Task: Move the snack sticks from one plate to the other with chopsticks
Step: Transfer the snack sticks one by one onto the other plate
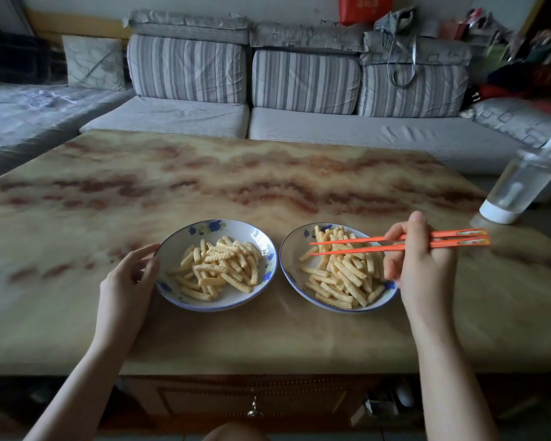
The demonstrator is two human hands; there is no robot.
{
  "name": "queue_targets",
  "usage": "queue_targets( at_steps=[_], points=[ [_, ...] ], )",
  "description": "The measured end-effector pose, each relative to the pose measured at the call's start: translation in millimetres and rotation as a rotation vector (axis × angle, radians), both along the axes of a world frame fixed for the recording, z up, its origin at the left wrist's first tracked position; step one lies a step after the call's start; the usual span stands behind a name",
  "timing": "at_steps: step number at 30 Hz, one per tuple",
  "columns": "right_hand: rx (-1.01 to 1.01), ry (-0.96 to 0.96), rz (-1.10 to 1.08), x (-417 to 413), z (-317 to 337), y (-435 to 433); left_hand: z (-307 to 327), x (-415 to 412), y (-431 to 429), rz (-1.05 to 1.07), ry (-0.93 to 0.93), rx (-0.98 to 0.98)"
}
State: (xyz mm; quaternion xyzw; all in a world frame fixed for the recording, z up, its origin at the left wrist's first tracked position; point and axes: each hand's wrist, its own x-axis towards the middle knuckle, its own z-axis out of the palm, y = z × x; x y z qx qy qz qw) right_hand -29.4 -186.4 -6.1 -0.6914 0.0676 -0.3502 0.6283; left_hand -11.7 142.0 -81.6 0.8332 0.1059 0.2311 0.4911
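Two white plates with blue flower rims stand side by side on the marbled table. The left plate (178, 246) carries a heap of crinkled yellow snack sticks (223, 268). The right plate (291, 249) carries another heap of snack sticks (344, 278). My right hand (420, 265) grips a pair of orange chopsticks (347, 245) that lie level above the right plate, tips pointing left and slightly apart, with nothing between them. My left hand (131, 275) rests against the left plate's left rim with curved fingers touching it.
A clear tumbler with a white base and straw (519, 189) stands at the table's right edge. A striped grey sofa (299, 90) runs behind the table (204, 173). A drawer with a metal pull (253, 409) sits under the front edge.
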Motion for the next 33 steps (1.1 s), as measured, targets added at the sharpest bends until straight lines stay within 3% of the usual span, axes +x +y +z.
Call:
queue_targets(
  at_steps=[10, 24, 33],
  points=[
    [0.078, 0.118, 0.069, 12.3, -0.5, 3.7, 2.0, -1.4, -1.3, 0.002, 0.002, -0.002],
    [0.221, -0.050, 0.021, 0.3, 5.3, 13.1, 1.7, -2.1, -1.1, 0.000, 0.001, -0.018],
    [0.281, -0.034, 0.246, -4.3, 3.3, 56.8, 1.5, -1.8, -1.3, 0.001, 0.000, -0.010]
  ],
)
